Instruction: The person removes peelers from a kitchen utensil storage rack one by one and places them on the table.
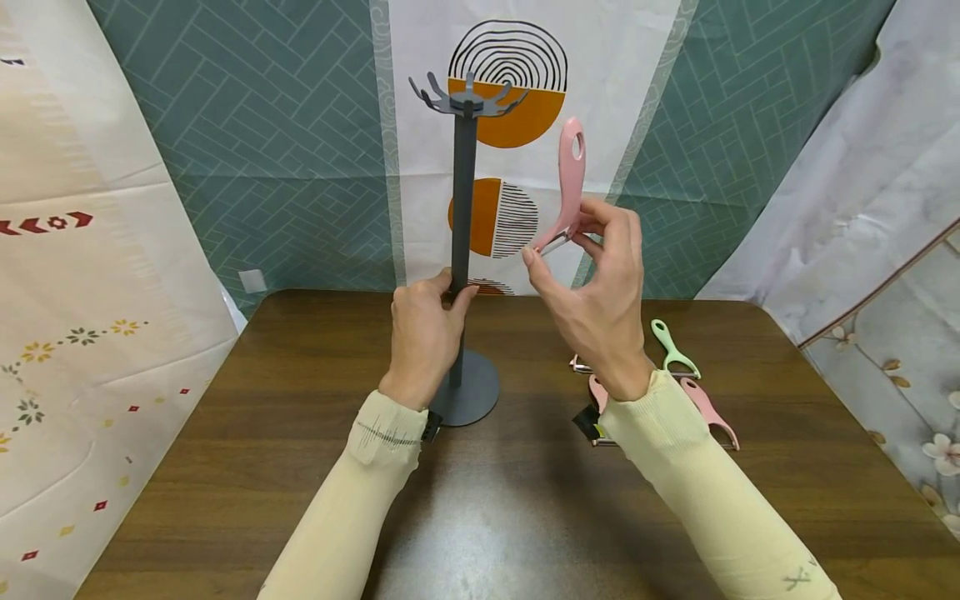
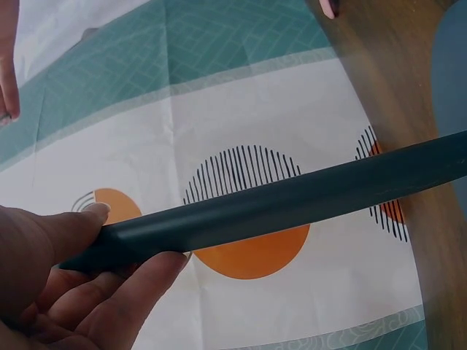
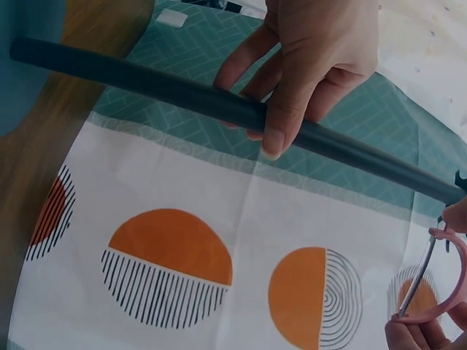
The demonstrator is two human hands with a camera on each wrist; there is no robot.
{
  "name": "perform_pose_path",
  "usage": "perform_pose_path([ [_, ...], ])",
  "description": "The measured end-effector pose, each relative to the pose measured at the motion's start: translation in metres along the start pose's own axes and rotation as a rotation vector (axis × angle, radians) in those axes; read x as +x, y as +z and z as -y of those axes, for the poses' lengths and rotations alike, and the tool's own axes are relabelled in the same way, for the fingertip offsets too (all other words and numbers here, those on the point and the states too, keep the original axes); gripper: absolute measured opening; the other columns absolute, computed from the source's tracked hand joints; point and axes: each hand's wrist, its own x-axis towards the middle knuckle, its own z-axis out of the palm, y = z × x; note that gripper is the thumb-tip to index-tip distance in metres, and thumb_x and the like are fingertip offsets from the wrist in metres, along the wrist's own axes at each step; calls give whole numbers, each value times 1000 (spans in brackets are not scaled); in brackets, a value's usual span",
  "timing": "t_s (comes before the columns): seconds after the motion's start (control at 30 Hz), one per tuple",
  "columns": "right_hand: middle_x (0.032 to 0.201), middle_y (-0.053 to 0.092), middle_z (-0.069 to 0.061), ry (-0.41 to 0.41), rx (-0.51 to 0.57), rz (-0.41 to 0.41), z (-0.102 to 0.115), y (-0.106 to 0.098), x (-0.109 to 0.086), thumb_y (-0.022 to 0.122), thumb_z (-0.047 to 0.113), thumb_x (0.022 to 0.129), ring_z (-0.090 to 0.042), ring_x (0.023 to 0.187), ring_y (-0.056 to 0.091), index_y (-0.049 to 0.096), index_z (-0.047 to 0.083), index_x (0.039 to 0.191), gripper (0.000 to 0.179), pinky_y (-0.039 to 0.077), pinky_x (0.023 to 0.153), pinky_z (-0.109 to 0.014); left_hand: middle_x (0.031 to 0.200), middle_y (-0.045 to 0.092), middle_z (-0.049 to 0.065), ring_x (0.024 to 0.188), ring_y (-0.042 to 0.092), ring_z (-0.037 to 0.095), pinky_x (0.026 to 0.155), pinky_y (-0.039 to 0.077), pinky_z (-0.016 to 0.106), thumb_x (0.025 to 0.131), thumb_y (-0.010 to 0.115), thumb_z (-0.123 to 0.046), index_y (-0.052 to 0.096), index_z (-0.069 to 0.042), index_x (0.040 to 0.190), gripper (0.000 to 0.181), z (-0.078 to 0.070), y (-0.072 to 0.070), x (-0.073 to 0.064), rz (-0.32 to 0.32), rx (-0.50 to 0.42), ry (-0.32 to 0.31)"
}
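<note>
My left hand (image 1: 423, 333) grips the pole of a dark grey stand (image 1: 464, 192). The stand rises upright from a round base (image 1: 480, 396) and carries a ring of upturned hooks (image 1: 468, 102) at its top. To the right of the pole, my right hand (image 1: 603, 292) pinches a pink Y-shaped peeler (image 1: 572, 167) at its blade end. The peeler is in the air, with its handle and the hole in it pointing up, below the level of the hooks and apart from them. In the right wrist view, fingers hold the peeler's head (image 3: 419, 281) at both sides of the metal blade.
On the brown table (image 1: 322, 375), right of the stand, lie a green peeler (image 1: 665, 335), a pink peeler (image 1: 702, 403) and other peelers partly hidden by my right forearm. A black piece (image 1: 585, 422) shows beside that wrist. Patterned cloth (image 1: 285, 125) hangs behind the table.
</note>
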Motion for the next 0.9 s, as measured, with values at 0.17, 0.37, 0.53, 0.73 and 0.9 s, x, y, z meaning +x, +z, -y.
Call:
perform_pose_path([
  [0.17,125,53,-17,23,-26,9,-10,-6,-3,85,18,82,-20,115,53,55,2,134,62,52,106,-31,76,75,9,65,68,25,53,46,34,93,76,-25,77,-8,92,17,-1,-1,0,1,-2,-5],
  [0.37,124,53,-16,32,-46,12,-15,-10,-7,85,20,82,-19,116,53,56,3,134,61,52,106,-30,75,75,9,64,68,24,52,45,32,94,76,-26,77,-8,91,18,-1,0,-1,2,-8,-8],
  [0.53,125,53,-17,40,-64,19,-17,-10,-9,85,17,82,-21,116,53,55,2,134,61,52,105,-31,77,76,9,66,69,24,53,46,32,94,76,-26,77,-8,92,18,0,-1,-1,4,-12,-10],
  [0.73,125,52,-19,54,-75,21,-15,-13,-11,84,13,83,-22,117,53,54,0,134,61,52,106,-32,77,76,9,65,68,25,52,45,33,94,76,-26,77,-8,92,18,-1,-2,-1,5,-5,-10],
  [0.9,125,51,-20,73,-81,14,-9,-16,-12,83,11,83,-21,116,53,54,-1,133,60,52,107,-32,76,75,9,65,67,25,52,44,32,94,76,-26,77,-8,93,18,-1,-1,-1,7,-5,-9],
])
